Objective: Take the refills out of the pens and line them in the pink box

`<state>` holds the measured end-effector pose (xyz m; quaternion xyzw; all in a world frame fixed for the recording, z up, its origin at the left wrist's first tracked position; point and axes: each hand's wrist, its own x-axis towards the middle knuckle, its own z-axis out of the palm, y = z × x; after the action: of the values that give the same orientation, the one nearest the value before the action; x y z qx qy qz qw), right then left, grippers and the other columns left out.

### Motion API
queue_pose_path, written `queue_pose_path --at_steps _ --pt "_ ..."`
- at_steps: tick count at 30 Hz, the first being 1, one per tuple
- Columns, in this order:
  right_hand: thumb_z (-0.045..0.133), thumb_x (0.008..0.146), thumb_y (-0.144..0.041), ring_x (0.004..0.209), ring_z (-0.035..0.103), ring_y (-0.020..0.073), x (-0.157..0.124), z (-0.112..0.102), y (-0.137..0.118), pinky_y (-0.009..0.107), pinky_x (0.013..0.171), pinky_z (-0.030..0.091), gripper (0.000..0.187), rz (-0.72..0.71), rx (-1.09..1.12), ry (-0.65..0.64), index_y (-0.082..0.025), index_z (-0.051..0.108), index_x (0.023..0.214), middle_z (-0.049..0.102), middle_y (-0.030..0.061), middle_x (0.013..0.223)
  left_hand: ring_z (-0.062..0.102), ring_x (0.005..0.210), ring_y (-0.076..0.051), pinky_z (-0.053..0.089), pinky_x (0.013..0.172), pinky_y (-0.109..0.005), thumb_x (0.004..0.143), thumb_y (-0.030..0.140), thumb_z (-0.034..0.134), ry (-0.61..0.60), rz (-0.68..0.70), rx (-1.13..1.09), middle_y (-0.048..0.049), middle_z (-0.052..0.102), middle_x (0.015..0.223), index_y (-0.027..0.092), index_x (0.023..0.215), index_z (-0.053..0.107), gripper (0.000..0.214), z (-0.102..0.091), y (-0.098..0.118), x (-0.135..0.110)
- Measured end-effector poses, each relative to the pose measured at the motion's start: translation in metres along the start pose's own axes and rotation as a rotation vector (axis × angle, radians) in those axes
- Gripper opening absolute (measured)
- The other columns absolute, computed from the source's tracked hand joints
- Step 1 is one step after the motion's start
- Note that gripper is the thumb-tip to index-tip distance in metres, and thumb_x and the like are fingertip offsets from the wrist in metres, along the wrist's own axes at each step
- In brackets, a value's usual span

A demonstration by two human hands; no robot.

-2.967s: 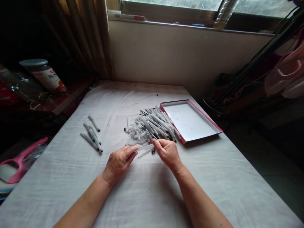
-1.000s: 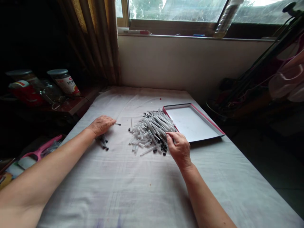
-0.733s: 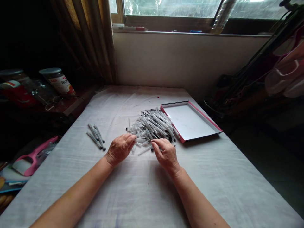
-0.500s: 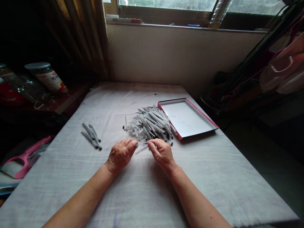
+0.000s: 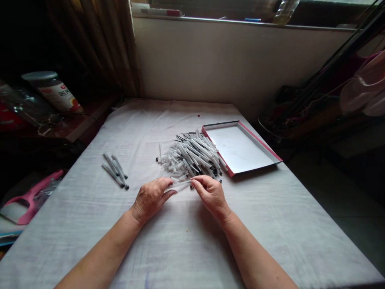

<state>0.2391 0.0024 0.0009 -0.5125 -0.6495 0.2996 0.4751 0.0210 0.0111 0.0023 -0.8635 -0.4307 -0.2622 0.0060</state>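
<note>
A slim translucent pen barrel [image 5: 182,183] spans the gap between my hands, just in front of a heap of pen parts. My right hand [image 5: 210,195] pinches its right end between thumb and index finger. At the other end, my left hand [image 5: 152,197] is curled round the barrel, thumb and index finger slightly parted; its inner fingers are hidden. The heap [image 5: 192,154] mixes clear barrels, thin black refills and black caps. Off to the left, several pens with black ends [image 5: 116,170] lie together on the white cloth.
A shallow red-edged box lid [image 5: 243,148] lies right of the heap. The cloth-covered table [image 5: 186,249] meets the wall at the back. A labelled jar [image 5: 55,92] stands on a side surface at left, above a pink-handled item [image 5: 37,196]. Dark clutter [image 5: 315,92] leans at right.
The view has tipped down slightly. My hands have drawn a little apart, the left thumb has parted from the index finger, and more of the barrel shows between them.
</note>
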Motion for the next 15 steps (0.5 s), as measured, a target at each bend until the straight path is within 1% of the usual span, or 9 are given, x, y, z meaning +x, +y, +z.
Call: queue_pose_path --at_steps 2,5,7,8,11,13,15 --pt "0.059 0.086 -0.034 0.068 0.064 0.0172 0.0000 -0.0011 0.0005 0.028 0.065 0.050 0.021 0.031 0.029 0.004 -0.020 0.073 0.080 0.072 0.0056 0.075 0.065 0.073 -0.015 0.048 0.066 -0.023 0.095 0.040 0.046 0.018 -0.012 0.026 -0.0032 0.071 0.082 0.020 0.090 0.064 0.028 -0.0028 0.0009 0.0009" --pt "0.061 0.085 -0.033 0.068 0.063 0.0166 -0.0002 -0.0010 0.0003 0.027 0.063 0.049 0.019 0.033 0.074 -0.013 -0.019 0.073 0.087 0.072 0.0060 0.080 0.065 0.073 -0.016 0.048 0.068 -0.025 0.096 0.040 0.044 0.006 0.000 0.030 -0.0036 0.071 0.080 0.020 0.086 0.065 0.031 -0.0055 0.0004 0.0011" --pt "0.061 0.085 -0.032 0.070 0.063 0.0166 -0.0003 -0.0002 0.0002 0.028 0.063 0.049 0.019 0.027 0.092 -0.026 -0.019 0.073 0.093 0.072 0.0068 0.085 0.066 0.072 -0.015 0.048 0.067 -0.024 0.097 0.040 0.040 -0.028 0.004 0.004 -0.0035 0.071 0.081 0.020 0.088 0.066 0.033 -0.0056 -0.0007 0.0001" --pt "0.061 0.085 -0.032 0.071 0.063 0.0166 -0.0004 0.0001 0.0004 0.028 0.064 0.049 0.020 0.031 0.100 -0.029 -0.019 0.073 0.095 0.072 0.0070 0.087 0.066 0.072 -0.014 0.048 0.067 -0.024 0.098 0.040 0.039 -0.041 0.000 -0.017 -0.0034 0.072 0.083 0.020 0.092 0.066 0.033 -0.0052 -0.0012 -0.0006" --pt "0.061 0.085 -0.032 0.070 0.063 0.0165 -0.0002 0.0000 0.0006 0.028 0.064 0.050 0.020 0.072 0.119 -0.014 -0.019 0.073 0.093 0.072 0.0071 0.085 0.067 0.072 -0.014 0.048 0.065 -0.022 0.096 0.042 0.044 -0.024 -0.015 -0.071 -0.0029 0.072 0.087 0.019 0.106 0.061 0.030 -0.0043 -0.0016 -0.0017" --pt "0.062 0.084 -0.033 0.069 0.063 0.0166 0.0001 -0.0009 0.0002 0.029 0.064 0.050 0.019 0.096 0.125 -0.001 -0.018 0.073 0.089 0.072 0.0070 0.082 0.066 0.071 -0.014 0.048 0.064 -0.023 0.094 0.041 0.049 0.013 -0.012 -0.059 -0.0027 0.070 0.083 0.019 0.102 0.061 0.026 -0.0048 -0.0010 -0.0010" --pt "0.063 0.083 -0.033 0.069 0.063 0.0167 0.0003 -0.0016 -0.0004 0.028 0.064 0.050 0.018 0.103 0.136 -0.003 -0.018 0.074 0.088 0.072 0.0069 0.081 0.065 0.073 -0.015 0.048 0.067 -0.024 0.095 0.037 0.048 0.019 -0.008 -0.032 -0.0034 0.070 0.084 0.019 0.095 0.063 0.023 -0.0063 -0.0008 0.0004"
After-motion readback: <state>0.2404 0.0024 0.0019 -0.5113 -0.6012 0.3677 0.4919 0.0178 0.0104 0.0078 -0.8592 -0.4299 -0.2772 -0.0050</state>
